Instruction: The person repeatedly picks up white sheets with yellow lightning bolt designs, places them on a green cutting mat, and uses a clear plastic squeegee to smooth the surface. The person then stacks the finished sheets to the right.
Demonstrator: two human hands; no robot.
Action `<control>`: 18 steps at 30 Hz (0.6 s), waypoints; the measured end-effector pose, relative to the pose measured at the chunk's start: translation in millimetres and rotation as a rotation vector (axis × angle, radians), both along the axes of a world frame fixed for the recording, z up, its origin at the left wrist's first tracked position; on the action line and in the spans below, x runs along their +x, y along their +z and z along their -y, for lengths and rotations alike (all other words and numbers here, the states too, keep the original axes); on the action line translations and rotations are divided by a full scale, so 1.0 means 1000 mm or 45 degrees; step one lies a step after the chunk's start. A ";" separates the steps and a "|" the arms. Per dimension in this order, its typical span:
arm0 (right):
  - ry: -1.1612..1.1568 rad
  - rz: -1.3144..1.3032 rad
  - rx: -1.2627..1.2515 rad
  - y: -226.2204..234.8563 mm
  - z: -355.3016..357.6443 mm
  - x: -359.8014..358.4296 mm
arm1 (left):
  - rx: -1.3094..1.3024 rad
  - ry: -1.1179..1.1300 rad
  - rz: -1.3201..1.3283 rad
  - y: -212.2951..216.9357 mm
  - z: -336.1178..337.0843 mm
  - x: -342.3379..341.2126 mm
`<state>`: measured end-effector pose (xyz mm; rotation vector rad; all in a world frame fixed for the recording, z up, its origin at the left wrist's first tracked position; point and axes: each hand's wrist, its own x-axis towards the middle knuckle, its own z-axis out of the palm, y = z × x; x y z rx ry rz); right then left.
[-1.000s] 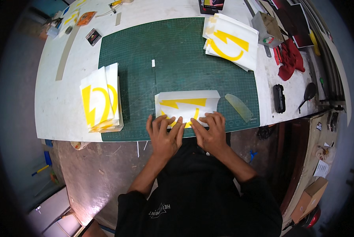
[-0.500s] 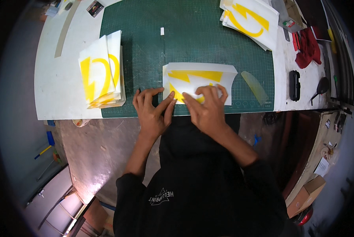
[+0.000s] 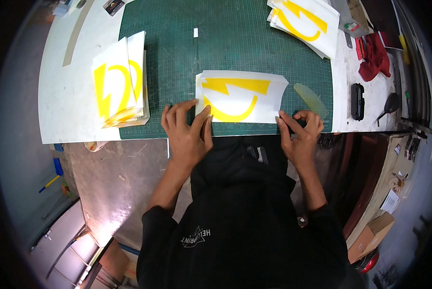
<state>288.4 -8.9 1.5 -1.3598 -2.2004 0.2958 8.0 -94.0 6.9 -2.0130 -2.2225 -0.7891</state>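
A white sheet with a yellow lightning-and-arc sticker (image 3: 242, 96) lies on the green cutting mat (image 3: 235, 43) near the table's front edge. My left hand (image 3: 187, 132) lies flat, fingers spread, pressing the sheet's lower left corner. My right hand (image 3: 300, 132) pinches the sheet's lower right corner between thumb and fingers. The sheet's right edge curls up a little.
A stack of similar yellow sticker sheets (image 3: 119, 82) sits at the left, another pile (image 3: 305, 21) at the back right. A translucent yellowish squeegee (image 3: 311, 98), a black case (image 3: 357, 101), a red cloth (image 3: 374, 58) and a small white piece (image 3: 195, 32) lie around.
My right hand has slid from the sheet's middle front edge to its lower right corner and taken hold of it. The left hand stays at the lower left corner.
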 end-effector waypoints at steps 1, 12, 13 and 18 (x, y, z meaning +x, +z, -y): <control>0.014 -0.005 0.003 0.000 0.002 -0.002 | 0.008 0.007 -0.011 0.001 0.000 0.004; 0.288 -0.045 0.136 0.056 -0.025 -0.061 | -0.133 -0.355 0.084 -0.004 0.005 0.049; 0.367 -0.082 0.173 0.058 -0.041 -0.079 | -0.092 -0.338 0.042 -0.001 0.001 0.050; 0.555 -0.043 0.000 0.029 -0.091 -0.109 | -0.064 -0.235 0.008 -0.004 -0.021 0.050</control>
